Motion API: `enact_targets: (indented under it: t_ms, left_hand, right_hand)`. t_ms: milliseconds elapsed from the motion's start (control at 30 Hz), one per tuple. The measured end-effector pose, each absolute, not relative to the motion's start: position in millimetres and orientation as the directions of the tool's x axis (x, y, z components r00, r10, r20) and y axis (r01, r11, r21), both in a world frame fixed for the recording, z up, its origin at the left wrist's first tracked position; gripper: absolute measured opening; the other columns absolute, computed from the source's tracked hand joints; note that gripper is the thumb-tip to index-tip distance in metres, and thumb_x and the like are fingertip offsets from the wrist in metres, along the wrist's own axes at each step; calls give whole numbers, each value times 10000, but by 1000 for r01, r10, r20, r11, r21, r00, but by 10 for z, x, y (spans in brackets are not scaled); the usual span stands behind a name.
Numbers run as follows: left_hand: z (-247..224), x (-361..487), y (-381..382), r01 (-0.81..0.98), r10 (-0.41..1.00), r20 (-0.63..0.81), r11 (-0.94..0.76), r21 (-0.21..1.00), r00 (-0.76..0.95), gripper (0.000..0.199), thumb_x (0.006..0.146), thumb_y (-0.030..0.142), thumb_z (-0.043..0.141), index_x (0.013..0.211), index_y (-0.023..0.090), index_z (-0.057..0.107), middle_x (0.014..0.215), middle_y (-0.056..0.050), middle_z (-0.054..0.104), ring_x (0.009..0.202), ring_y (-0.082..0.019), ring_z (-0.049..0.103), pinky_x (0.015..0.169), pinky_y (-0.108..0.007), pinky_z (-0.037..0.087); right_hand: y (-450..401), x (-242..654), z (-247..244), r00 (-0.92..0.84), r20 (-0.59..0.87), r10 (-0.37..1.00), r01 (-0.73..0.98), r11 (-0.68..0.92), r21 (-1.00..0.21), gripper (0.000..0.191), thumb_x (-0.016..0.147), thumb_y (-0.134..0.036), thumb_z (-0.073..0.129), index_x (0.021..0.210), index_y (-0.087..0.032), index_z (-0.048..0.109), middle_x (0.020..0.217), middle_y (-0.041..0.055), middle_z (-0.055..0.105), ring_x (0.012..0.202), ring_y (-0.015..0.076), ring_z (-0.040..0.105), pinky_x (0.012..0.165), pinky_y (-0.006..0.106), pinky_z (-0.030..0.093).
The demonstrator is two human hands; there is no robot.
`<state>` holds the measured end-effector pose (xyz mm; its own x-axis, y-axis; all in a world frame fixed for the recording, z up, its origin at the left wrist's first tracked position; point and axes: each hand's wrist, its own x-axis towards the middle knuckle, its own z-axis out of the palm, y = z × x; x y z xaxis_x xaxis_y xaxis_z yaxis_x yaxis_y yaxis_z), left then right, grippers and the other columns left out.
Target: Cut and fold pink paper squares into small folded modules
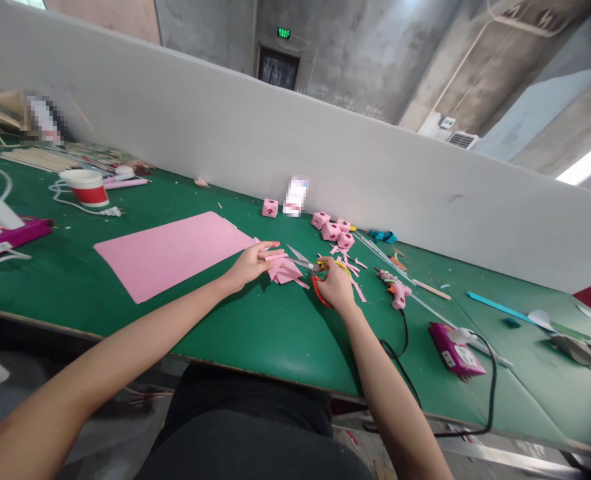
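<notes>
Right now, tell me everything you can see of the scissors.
The scissors have slim, grey, metallic-looking blades joined at a round pivot, with one red handle and one yellow handle, probably plastic. The right hand grips the handles and hides part of them. The blades stand open over the green tabletop, pointing at the pink piece in the left hand. Whether the lower blade touches that piece is unclear.

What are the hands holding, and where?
The right hand holds metal scissors by their red and yellow handles; the left hand holds a small pink paper piece by its left side.
</notes>
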<state>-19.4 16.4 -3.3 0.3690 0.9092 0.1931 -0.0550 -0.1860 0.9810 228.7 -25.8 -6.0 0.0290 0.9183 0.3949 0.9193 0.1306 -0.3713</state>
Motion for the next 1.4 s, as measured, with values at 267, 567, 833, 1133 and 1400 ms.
enact_targets:
  t_ms: [267,567,833,1133,1400]
  left_hand:
    - [-21,-205,167,-90,919,170,-148,985,357,552,780,217,746,1294,135,560,1363,-203,634,1286,-336,600,1074,-528,474]
    - [4,-218,134,-126,916,143,-102,987,376,573,797,204,761,1323,153,539,1350,-196,645,1151,-296,691,1083,-554,467]
    - [-45,-212,171,-107,940,176,-151,983,291,466,802,247,775,1208,138,573,1177,-167,726,963,-251,746,964,-499,571]
    - [-86,-191,173,-92,928,259,-243,966,267,442,822,328,749,1177,148,555,1101,-102,677,784,-200,759,787,-396,631]
    - [-197,-116,181,-116,894,292,-268,956,339,503,871,271,656,1317,215,431,1085,-53,573,856,-212,758,725,-354,625]
  right_hand:
    - [-238,2332,-87,43,403,914,918,123,-376,465,720,-119,638,1176,-197,588,1068,60,758,938,245,700,836,332,496]
    - [-230,2419,-44,203,347,916,905,-40,-425,438,778,-179,640,1204,-213,543,1081,52,753,1000,255,692,821,333,480]
    - [-218,2436,-91,270,219,938,923,-187,-336,456,837,-219,610,1276,-132,522,1037,127,728,1039,300,665,833,355,477]
    - [-282,2269,-88,224,269,937,964,-171,-205,430,901,-277,558,1258,-38,568,1169,235,649,1155,352,553,1015,428,368]
    - [-353,2143,-96,85,555,827,960,82,-269,336,932,-364,548,1097,-129,723,1180,188,545,1117,342,495,1007,510,413]
